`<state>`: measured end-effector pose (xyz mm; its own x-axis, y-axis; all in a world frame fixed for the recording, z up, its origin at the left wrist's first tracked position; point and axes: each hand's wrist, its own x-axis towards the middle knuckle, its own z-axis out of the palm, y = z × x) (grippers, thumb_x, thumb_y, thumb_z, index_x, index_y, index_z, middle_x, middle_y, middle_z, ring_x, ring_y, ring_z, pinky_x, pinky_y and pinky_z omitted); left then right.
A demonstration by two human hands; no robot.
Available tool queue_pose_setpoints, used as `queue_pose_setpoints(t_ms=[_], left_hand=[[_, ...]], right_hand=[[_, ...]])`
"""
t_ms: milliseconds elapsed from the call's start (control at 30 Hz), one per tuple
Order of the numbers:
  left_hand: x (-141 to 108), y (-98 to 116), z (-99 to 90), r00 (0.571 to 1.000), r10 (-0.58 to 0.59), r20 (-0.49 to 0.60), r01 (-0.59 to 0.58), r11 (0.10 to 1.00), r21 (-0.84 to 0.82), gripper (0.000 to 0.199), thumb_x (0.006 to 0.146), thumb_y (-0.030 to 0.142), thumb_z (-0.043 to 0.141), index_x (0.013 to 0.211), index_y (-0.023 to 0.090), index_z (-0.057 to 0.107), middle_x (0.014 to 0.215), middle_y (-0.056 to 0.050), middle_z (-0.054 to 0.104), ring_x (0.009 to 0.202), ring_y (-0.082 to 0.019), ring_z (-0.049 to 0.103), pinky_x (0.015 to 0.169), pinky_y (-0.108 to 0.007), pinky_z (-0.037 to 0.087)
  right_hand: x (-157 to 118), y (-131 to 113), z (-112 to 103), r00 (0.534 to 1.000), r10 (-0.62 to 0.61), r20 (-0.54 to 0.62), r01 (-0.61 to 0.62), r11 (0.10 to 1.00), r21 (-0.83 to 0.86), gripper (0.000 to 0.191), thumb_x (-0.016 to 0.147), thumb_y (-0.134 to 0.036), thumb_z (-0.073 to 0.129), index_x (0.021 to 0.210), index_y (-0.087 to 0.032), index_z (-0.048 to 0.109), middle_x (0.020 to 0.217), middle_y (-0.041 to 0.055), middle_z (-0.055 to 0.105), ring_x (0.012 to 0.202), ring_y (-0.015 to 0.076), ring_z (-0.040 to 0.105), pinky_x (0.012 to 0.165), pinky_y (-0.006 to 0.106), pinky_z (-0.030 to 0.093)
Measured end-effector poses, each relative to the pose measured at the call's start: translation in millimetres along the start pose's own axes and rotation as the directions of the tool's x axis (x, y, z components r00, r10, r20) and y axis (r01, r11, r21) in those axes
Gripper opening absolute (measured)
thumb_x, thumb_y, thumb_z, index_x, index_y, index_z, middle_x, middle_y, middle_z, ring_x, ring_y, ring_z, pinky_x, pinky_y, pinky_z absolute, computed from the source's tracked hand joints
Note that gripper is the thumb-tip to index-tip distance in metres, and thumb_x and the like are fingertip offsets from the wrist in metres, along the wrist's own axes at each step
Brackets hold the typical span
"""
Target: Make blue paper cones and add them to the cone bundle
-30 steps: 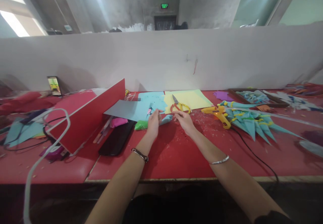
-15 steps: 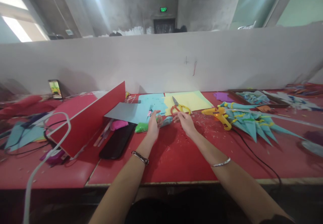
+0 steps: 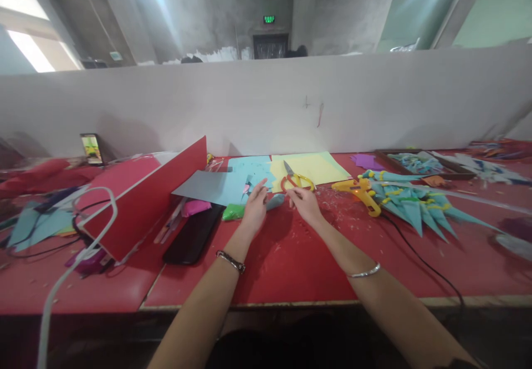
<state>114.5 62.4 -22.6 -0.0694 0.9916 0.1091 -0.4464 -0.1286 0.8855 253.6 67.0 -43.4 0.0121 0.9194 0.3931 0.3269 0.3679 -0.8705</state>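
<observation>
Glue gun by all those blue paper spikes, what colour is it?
The glue gun is yellow-orange, seen best in the head view.

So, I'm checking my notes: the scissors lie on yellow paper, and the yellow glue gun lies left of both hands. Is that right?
The side is wrong: the head view shows the yellow glue gun right of both the left hand and the right hand. The scissors do lie on yellow paper.
</observation>
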Motion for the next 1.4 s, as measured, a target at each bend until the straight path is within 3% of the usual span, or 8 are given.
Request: queue_pose_setpoints(t_ms=[167, 367, 633, 800, 967, 1100, 1233, 1400], left_hand=[[-3, 0, -1.1, 0.999, -0.014, 0.033, 0.012, 0.999, 0.041, 0.045, 0.061, 0.035, 0.067, 0.098, 0.014, 0.053, 0.053, 0.007, 0.047, 0.045, -0.004, 0.039, 0.046, -0.018, 0.030], [-5, -1, -1.1, 0.989, 0.092, 0.116, -0.115, 0.971, 0.212, 0.033, 0.074, 0.047, 0.050, 0.078, 0.015, 0.055, 0.042, 0.008, 0.032, 0.037, -0.004, 0.027, 0.037, -0.019, 0.018], [1, -9, -0.6, 0.987, 0.109, 0.120, -0.139, 0.951, 0.275, 0.033, 0.061, 0.028, 0.065, 0.086, 0.018, 0.048, 0.065, 0.006, 0.049, 0.054, -0.006, 0.046, 0.050, -0.019, 0.037], [-1, -8, 0.0, 0.985, 0.088, 0.146, -0.124, 0.957, 0.263, 0.043, 0.055, 0.027, 0.069, 0.091, 0.017, 0.047, 0.064, 0.006, 0.053, 0.056, -0.006, 0.047, 0.054, -0.019, 0.037], [-6, -5, 1.3, 0.972, -0.011, 0.234, -0.066, 0.945, 0.321, 0.042, 0.061, 0.036, 0.065, 0.094, 0.015, 0.049, 0.053, 0.007, 0.051, 0.048, -0.007, 0.044, 0.050, -0.020, 0.033], [-8, -3, 2.8, 0.973, 0.017, 0.230, -0.089, 0.948, 0.306, 0.034, 0.061, 0.036, 0.065, 0.086, 0.014, 0.055, 0.069, 0.001, 0.060, 0.065, -0.010, 0.054, 0.062, -0.022, 0.040], [-8, -3, 2.1, 0.972, -0.066, 0.224, 0.029, 0.986, 0.166, 0.039, 0.061, 0.034, 0.066, 0.093, 0.017, 0.054, 0.066, 0.003, 0.059, 0.062, -0.010, 0.055, 0.064, -0.024, 0.042], [-5, -6, 0.2, 0.980, -0.095, 0.176, 0.093, 0.995, 0.017, 0.034, 0.058, 0.027, 0.069, 0.088, 0.017, 0.056, 0.070, 0.002, 0.061, 0.067, -0.011, 0.056, 0.070, -0.026, 0.043]], right_hand=[[0, -2, -2, 0.973, -0.172, 0.152, 0.193, 0.972, -0.137, 0.013, 0.067, -0.017, 0.050, 0.070, -0.018, 0.062, 0.070, 0.0012, 0.060, 0.059, 0.0117, 0.051, 0.058, 0.024, 0.040], [-2, -4, -5, 0.890, -0.261, 0.374, 0.346, 0.920, -0.182, 0.017, 0.068, -0.010, 0.045, 0.061, -0.017, 0.059, 0.066, 0.0006, 0.055, 0.064, 0.0116, 0.051, 0.064, 0.023, 0.039], [2, 4, -8, 0.966, -0.168, 0.198, 0.227, 0.916, -0.331, 0.014, 0.068, -0.017, 0.050, 0.058, -0.017, 0.061, 0.067, 0.0008, 0.047, 0.060, 0.0116, 0.045, 0.061, 0.026, 0.037], [3, -2, -8, 0.985, -0.157, 0.070, 0.170, 0.949, -0.266, 0.016, 0.072, -0.018, 0.044, 0.069, -0.018, 0.060, 0.067, 0.0014, 0.052, 0.061, 0.0131, 0.047, 0.060, 0.026, 0.039], [-6, -17, -2, 0.951, -0.265, 0.160, 0.264, 0.964, 0.028, 0.033, 0.073, -0.017, 0.044, 0.104, -0.021, 0.053, 0.089, 0.0031, 0.053, 0.073, 0.0134, 0.051, 0.064, 0.026, 0.044], [-11, -24, 2, 0.911, -0.320, 0.260, 0.319, 0.947, 0.046, 0.030, 0.074, -0.021, 0.048, 0.103, -0.020, 0.055, 0.093, 0.0044, 0.051, 0.075, 0.0134, 0.050, 0.067, 0.027, 0.044], [-8, -18, 3, 0.915, -0.347, 0.204, 0.353, 0.936, 0.007, 0.022, 0.075, -0.025, 0.050, 0.094, -0.018, 0.059, 0.085, 0.0040, 0.052, 0.076, 0.0143, 0.051, 0.071, 0.030, 0.045], [-7, -13, 7, 0.955, -0.279, 0.102, 0.272, 0.960, 0.072, 0.034, 0.081, -0.030, 0.041, 0.113, -0.021, 0.049, 0.102, 0.0078, 0.052, 0.089, 0.0166, 0.053, 0.077, 0.033, 0.047]])
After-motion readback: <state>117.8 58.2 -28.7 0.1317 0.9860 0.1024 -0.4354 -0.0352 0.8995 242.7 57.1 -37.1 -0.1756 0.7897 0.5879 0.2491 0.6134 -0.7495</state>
